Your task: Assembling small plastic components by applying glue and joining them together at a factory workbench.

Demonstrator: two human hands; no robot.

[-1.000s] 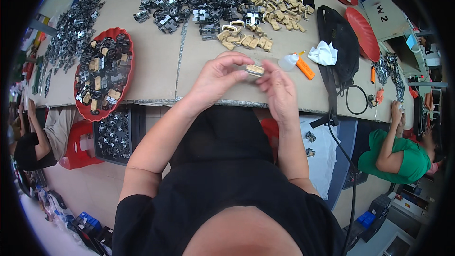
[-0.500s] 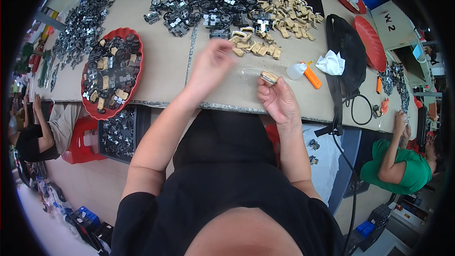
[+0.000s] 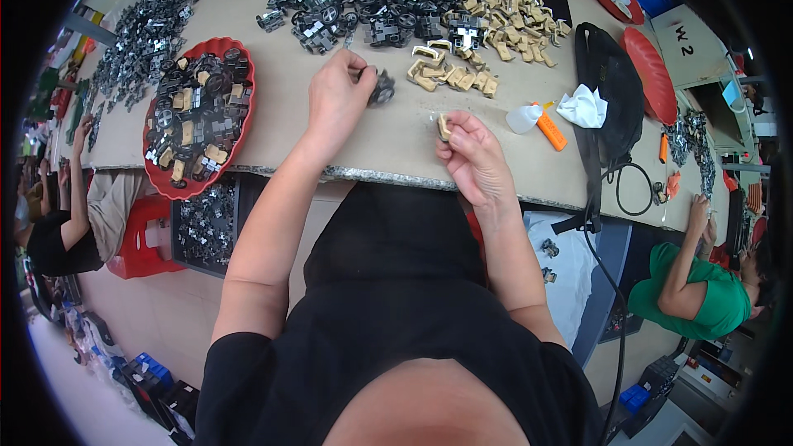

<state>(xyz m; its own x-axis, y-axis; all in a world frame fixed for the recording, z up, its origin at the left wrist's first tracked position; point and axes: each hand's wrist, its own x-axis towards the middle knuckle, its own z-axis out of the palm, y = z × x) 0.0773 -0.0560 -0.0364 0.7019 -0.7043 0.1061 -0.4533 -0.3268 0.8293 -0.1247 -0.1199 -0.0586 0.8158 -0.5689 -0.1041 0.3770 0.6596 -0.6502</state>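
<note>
My left hand [image 3: 337,97] pinches a dark wheeled chassis piece [image 3: 382,87], blurred by motion, above the table in front of the big pile. To its right, my right hand [image 3: 476,155] is closed on a small tan plastic part [image 3: 443,127], held between thumb and fingers near the table's front edge. Just beyond the hands lies a little group of tan parts [image 3: 456,77]. Behind them spreads a heap of black wheeled chassis pieces [image 3: 388,0], with a heap of tan parts [image 3: 520,25] at its right side.
A red scalloped tray [image 3: 248,107] of chassis and tan pieces is at left, beside a grey parts pile [image 3: 144,45]. At right lie a white bottle [image 3: 522,119], an orange tool [image 3: 552,132], crumpled tissue [image 3: 582,107] and a black bag [image 3: 610,74]. Co-workers sit on both sides.
My left hand has moved left and now holds a dark wheeled chassis piece. My right hand has shifted slightly left and turned the tan part more upright.
</note>
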